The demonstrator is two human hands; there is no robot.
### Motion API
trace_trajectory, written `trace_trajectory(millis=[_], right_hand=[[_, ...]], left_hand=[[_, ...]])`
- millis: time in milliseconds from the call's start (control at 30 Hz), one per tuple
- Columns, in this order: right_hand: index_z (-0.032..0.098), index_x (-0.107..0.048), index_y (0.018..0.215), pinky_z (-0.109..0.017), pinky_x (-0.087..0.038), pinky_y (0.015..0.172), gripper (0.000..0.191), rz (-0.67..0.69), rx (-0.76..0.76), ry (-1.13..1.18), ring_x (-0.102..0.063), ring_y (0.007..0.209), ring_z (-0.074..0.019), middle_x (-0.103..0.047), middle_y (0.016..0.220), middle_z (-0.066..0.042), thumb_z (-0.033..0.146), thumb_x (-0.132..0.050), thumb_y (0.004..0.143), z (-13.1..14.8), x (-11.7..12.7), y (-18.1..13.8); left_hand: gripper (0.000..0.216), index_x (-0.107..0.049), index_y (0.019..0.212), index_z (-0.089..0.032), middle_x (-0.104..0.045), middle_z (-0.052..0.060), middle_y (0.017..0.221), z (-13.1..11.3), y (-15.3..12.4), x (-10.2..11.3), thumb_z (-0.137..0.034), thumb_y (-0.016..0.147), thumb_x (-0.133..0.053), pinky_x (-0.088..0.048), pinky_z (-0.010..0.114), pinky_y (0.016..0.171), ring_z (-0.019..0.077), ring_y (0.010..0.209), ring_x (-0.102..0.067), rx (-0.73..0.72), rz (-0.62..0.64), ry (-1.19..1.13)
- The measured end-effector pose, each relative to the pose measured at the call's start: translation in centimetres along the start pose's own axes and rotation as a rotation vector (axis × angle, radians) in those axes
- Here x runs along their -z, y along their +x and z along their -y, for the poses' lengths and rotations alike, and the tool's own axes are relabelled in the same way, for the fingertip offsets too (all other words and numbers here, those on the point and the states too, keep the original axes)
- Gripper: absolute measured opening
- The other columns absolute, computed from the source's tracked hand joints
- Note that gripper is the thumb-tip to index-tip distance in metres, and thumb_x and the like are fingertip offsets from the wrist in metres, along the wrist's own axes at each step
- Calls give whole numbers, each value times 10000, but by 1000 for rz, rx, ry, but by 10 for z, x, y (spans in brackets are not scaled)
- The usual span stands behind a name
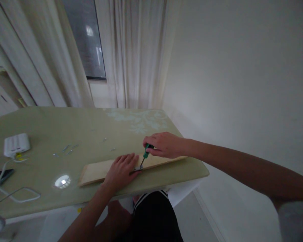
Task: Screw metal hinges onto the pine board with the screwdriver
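Note:
A pale wooden board (96,170) lies along the near edge of the green table (91,131). My left hand (121,169) rests flat on the board, fingers stretched out, its fingertips against a small metal bracket (136,169). My right hand (164,144) is closed round a green-handled screwdriver (145,154), held tilted with its tip down on the bracket.
Several small screws (68,149) lie scattered on the table behind the board. A white power strip (16,144) with a white cable (15,195) and a dark phone (0,177) sit at the left. Curtains and a window stand behind; a wall runs on the right.

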State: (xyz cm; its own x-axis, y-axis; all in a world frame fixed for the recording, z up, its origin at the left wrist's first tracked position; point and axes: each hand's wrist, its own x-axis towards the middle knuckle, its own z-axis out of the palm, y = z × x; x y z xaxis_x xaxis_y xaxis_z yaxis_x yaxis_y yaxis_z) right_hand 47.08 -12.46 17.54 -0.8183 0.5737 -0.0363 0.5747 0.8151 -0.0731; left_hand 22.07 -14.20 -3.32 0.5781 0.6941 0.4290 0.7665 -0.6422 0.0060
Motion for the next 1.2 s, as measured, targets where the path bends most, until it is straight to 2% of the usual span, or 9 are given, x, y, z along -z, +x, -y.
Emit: trace_trajectory(millis=[167, 433, 533, 633, 700, 833, 1033, 1100, 1200], right_hand=[[195, -599, 1196, -310, -411, 756, 225, -20, -20, -1, -633, 882, -212, -738, 1039, -92, 358, -504, 1075, 3, 5, 0], [189, -606, 1198, -304, -399, 742, 230, 46, -39, -27, -649, 897, -211, -756, 1063, -102, 353, -501, 1076, 9, 6, 2], [202, -639, 1168, -301, -348, 672, 296, 47, -146, -89, -656, 836, -214, -769, 992, -94, 428, -462, 1095, 13, 6, 8], [205, -683, 1037, -306, -275, 612, 491, 44, -318, -188, -648, 753, -223, -761, 883, -103, 583, -376, 1103, 16, 5, 18], [208, -682, 1046, -304, -268, 612, 476, 60, -265, -196, -651, 759, -217, -765, 895, -97, 571, -380, 1108, 17, 5, 23], [223, -645, 1196, -287, -315, 653, 292, 108, -12, -119, -667, 854, -199, -781, 1012, -77, 427, -452, 1114, 17, 11, 26], [192, -751, 967, -307, -322, 616, 597, 99, -357, -195, -672, 782, -239, -787, 929, -126, 646, -380, 1081, 13, 12, 35], [183, -755, 948, -312, -362, 646, 559, 119, -282, -234, -672, 792, -236, -784, 912, -125, 578, -391, 1102, 13, 12, 39], [183, -736, 1067, -318, -431, 788, 356, 153, 133, -265, -666, 922, -221, -774, 1005, -115, 401, -459, 1117, 14, 14, 40]], left_hand=[[564, -661, 1402, -181, -682, 175, 1447, 0, -5, -2, -542, 970, -696, -525, 527, 1059, 377, 1283, -653, 39, -50, 25], [553, -643, 1417, -215, -678, 151, 1449, -1, -8, 1, -547, 977, -682, -510, 520, 1058, 364, 1275, -643, 82, -50, -15], [534, -642, 1423, -231, -683, 144, 1436, -2, -8, 1, -536, 985, -669, -500, 528, 1065, 361, 1272, -639, 94, -62, -47], [521, -651, 1416, -237, -695, 144, 1414, -3, -7, 1, -544, 995, -649, -498, 534, 1060, 362, 1261, -641, 100, -71, -58], [527, -656, 1413, -226, -700, 146, 1404, -3, -7, 1, -549, 997, -646, -501, 534, 1053, 364, 1256, -642, 97, -70, -52], [508, -660, 1409, -233, -700, 140, 1406, -3, -6, 3, -537, 1003, -644, -497, 532, 1063, 358, 1255, -644, 87, -60, -51], [507, -658, 1384, -216, -708, 153, 1369, -5, -3, 6, -553, 1006, -635, -503, 538, 1038, 367, 1237, -642, 100, -54, -40], [499, -658, 1380, -217, -707, 149, 1371, -5, -3, 6, -548, 1008, -633, -505, 534, 1035, 364, 1233, -641, 96, -50, -43], [489, -655, 1387, -231, -706, 136, 1375, -4, -4, 5, -542, 1011, -630, -500, 532, 1042, 357, 1232, -641, 90, -51, -49]])
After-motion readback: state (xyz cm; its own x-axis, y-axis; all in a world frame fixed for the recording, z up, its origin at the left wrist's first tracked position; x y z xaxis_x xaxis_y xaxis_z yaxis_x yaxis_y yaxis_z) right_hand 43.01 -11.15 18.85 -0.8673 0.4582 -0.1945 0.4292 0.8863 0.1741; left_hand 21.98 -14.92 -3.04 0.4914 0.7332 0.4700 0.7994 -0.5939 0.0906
